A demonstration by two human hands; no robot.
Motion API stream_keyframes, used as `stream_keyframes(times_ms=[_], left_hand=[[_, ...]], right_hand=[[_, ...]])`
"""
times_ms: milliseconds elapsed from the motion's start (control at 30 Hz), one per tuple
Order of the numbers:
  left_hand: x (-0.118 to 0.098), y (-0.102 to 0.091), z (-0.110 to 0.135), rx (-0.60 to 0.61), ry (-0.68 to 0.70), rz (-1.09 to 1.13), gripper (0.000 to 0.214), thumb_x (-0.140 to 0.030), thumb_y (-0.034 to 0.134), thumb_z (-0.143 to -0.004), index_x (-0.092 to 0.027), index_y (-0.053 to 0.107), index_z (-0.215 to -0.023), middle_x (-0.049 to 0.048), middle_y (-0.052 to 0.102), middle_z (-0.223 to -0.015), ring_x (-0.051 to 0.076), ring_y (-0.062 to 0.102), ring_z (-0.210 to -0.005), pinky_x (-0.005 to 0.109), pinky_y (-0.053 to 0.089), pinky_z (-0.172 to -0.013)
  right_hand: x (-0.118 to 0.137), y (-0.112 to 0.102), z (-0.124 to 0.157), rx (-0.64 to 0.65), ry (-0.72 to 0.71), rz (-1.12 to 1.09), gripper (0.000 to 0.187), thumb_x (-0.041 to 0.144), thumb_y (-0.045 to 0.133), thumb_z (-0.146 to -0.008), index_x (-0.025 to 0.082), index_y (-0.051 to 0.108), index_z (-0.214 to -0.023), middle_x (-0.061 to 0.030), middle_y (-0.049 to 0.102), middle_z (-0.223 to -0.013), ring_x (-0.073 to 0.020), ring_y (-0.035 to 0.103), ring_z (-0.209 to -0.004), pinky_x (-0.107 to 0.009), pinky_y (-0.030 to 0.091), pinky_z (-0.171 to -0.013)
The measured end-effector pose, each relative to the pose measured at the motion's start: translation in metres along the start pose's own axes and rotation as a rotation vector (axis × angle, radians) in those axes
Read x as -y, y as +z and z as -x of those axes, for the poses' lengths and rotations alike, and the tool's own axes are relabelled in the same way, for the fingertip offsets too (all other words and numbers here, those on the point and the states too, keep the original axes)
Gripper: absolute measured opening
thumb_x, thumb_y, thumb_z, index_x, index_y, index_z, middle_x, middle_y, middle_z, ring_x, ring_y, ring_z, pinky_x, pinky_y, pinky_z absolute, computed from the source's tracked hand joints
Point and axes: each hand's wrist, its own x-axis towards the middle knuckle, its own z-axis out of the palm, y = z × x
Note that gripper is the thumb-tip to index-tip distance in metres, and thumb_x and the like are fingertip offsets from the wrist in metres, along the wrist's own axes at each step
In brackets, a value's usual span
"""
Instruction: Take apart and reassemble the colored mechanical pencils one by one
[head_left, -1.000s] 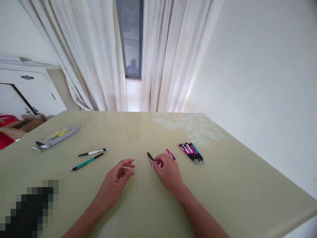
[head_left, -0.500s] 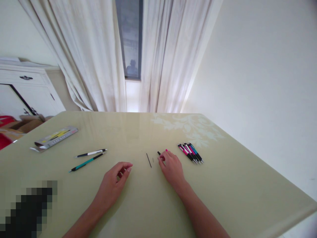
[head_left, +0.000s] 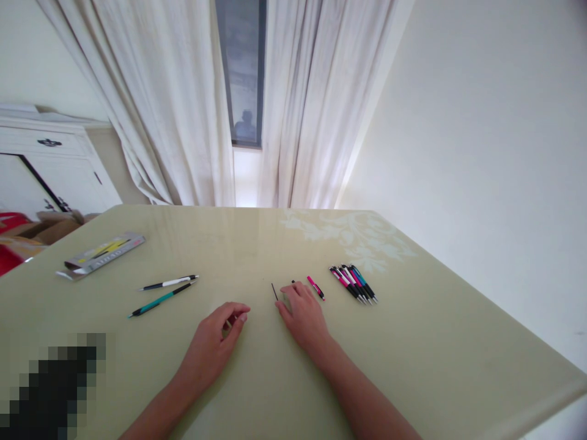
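A smooth, glossy table top (head_left: 413, 342) in pale green is shown, with light mirrored in its finish and a paler floral print set into one corner. The pink pen (head_left: 315, 287) and the bundle of pens (head_left: 354, 283) are cased in shiny plastic. Soft, matt cloth is seen in the curtains (head_left: 302, 104). The cabinet (head_left: 46, 159) is finished in white paint, and the wall (head_left: 481, 153) is left flat and matt.

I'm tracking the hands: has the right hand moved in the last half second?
Yes. The right hand slid left, away from the pen bundle, uncovering the pink pen, toward the thin black rod.
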Motion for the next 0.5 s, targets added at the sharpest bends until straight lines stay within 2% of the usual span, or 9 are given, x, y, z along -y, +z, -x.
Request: stream_keyframes(times_ms=[100, 200, 300, 367, 433, 500], left_hand=[[0.000, 0.002, 0.000, 0.017, 0.036, -0.025, 0.030, -0.042, 0.048, -0.101, -0.023, 0.071, -0.104, 0.0057, 0.074, -0.097, 0.022, 0.068, -0.081, 0.033, 0.056, -0.073], [0.004, 0.005, 0.001, 0.055, 0.103, -0.066, 0.031, -0.039, 0.046, -0.103, -0.023, 0.071, -0.108, 0.0071, 0.073, -0.102, 0.022, 0.068, -0.089, 0.036, 0.057, -0.082], [0.011, 0.010, 0.003, 0.074, 0.214, -0.148, 0.032, -0.033, 0.046, -0.103, -0.024, 0.067, -0.125, 0.0087, 0.071, -0.119, 0.025, 0.065, -0.108, 0.042, 0.053, -0.098], [0.015, 0.013, 0.004, 0.070, 0.274, -0.212, 0.036, -0.026, 0.046, -0.102, -0.025, 0.064, -0.133, 0.0088, 0.068, -0.129, 0.027, 0.061, -0.116, 0.046, 0.049, -0.103], [0.017, 0.014, 0.004, 0.076, 0.288, -0.250, 0.033, -0.024, 0.048, -0.101, -0.025, 0.067, -0.128, 0.0081, 0.069, -0.126, 0.027, 0.061, -0.114, 0.045, 0.049, -0.101], [0.017, 0.012, 0.004, 0.088, 0.257, -0.263, 0.024, -0.027, 0.051, -0.101, -0.025, 0.072, -0.113, 0.0069, 0.071, -0.114, 0.027, 0.062, -0.106, 0.043, 0.049, -0.097]], right_hand=[[0.001, 0.001, -0.002, 0.052, -0.038, -0.038, 0.011, 0.018, 0.062, -0.097, 0.019, 0.071, -0.102, -0.0083, 0.068, -0.105, -0.0234, 0.062, -0.105, -0.033, 0.048, -0.095], [0.005, 0.002, -0.001, 0.089, -0.074, -0.103, 0.016, 0.011, 0.059, -0.097, 0.018, 0.073, -0.096, -0.0067, 0.069, -0.099, -0.0199, 0.064, -0.096, -0.030, 0.048, -0.089], [0.011, 0.000, 0.005, 0.133, -0.147, -0.189, 0.016, 0.008, 0.062, -0.092, 0.019, 0.075, -0.094, -0.0041, 0.069, -0.094, -0.0170, 0.065, -0.089, -0.026, 0.048, -0.082], [0.015, -0.001, 0.009, 0.167, -0.201, -0.238, 0.016, 0.009, 0.064, -0.091, 0.019, 0.075, -0.093, -0.0031, 0.069, -0.091, -0.0158, 0.065, -0.086, -0.024, 0.047, -0.079], [0.017, -0.003, 0.011, 0.188, -0.221, -0.260, 0.016, 0.008, 0.064, -0.089, 0.019, 0.075, -0.092, -0.0027, 0.069, -0.090, -0.0157, 0.064, -0.085, -0.024, 0.047, -0.077], [0.017, -0.004, 0.012, 0.197, -0.202, -0.268, 0.017, 0.006, 0.064, -0.088, 0.019, 0.074, -0.090, -0.0022, 0.070, -0.088, -0.0161, 0.064, -0.084, -0.024, 0.046, -0.077]])
